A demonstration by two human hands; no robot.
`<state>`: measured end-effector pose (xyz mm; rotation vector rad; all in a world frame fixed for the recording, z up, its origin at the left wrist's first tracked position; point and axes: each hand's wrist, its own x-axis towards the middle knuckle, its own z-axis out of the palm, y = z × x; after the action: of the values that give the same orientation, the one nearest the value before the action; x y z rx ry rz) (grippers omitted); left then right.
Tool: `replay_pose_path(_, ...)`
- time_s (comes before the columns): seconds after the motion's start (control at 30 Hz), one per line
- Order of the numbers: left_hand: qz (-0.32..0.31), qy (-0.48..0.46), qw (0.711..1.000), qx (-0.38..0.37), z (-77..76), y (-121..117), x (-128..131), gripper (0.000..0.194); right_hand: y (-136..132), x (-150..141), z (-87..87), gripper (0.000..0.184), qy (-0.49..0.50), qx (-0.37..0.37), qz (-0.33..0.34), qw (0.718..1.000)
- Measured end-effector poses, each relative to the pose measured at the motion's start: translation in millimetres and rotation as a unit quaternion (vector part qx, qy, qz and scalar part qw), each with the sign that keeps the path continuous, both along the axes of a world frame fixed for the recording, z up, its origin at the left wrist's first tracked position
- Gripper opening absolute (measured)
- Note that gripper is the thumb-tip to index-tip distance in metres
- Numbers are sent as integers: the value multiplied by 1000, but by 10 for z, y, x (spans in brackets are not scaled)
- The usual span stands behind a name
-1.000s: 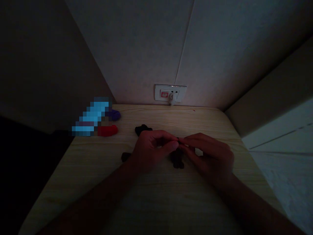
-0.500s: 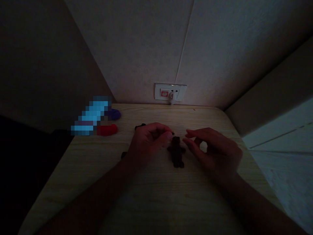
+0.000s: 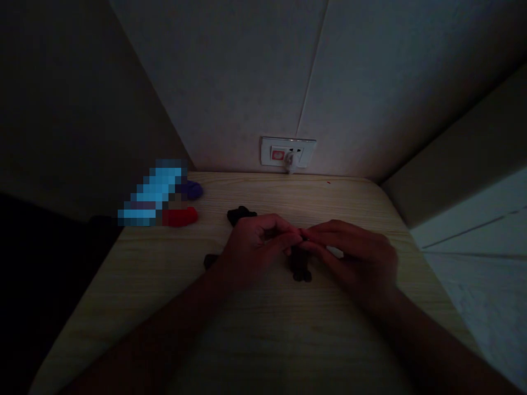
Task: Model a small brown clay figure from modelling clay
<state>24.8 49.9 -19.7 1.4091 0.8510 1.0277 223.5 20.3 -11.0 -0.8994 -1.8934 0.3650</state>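
Note:
A dark brown bear-shaped figure (image 3: 300,266), apparently modelling clay, lies on the wooden tabletop (image 3: 263,340), its head and upper body mostly covered by my fingers. My left hand (image 3: 259,247) is closed in a pinch, thumb against forefinger, just over the figure's head. My right hand (image 3: 358,255) reaches in from the other side, also pinching, and its fingertips meet the left ones. Between them shows a tiny dark bit of clay (image 3: 304,238). Behind my left hand sits a black lump (image 3: 241,213), and a smaller dark lump (image 3: 211,261) lies left of my wrist, partly hidden.
At the back left are a red lump (image 3: 181,216), a purple lump (image 3: 192,190) and a bright, blurred-out blue object (image 3: 156,189). A wall socket (image 3: 288,152) with a plug stands behind the table. A pale cabinet (image 3: 473,208) borders the right side.
Half a second ago my hands were apart, with the dark bit in my left fingertips and the bear figure uncovered. Both have come together again over its head.

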Motion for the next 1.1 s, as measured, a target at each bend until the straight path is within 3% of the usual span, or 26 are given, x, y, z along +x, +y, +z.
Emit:
replay_pose_path(0.53,-18,74,994,84,14,-27,-43,24,-5,-24,54,2,-53,-28,4,998)
replay_pose_path(0.83,-3,119,973,198,26,-10,-63,19,-11,-34,66,9,-66,13,6,998)
replay_pose_path(1.1,14,157,956,248,48,-31,-53,16,-34,10,39,6,-54,-34,-2,998)
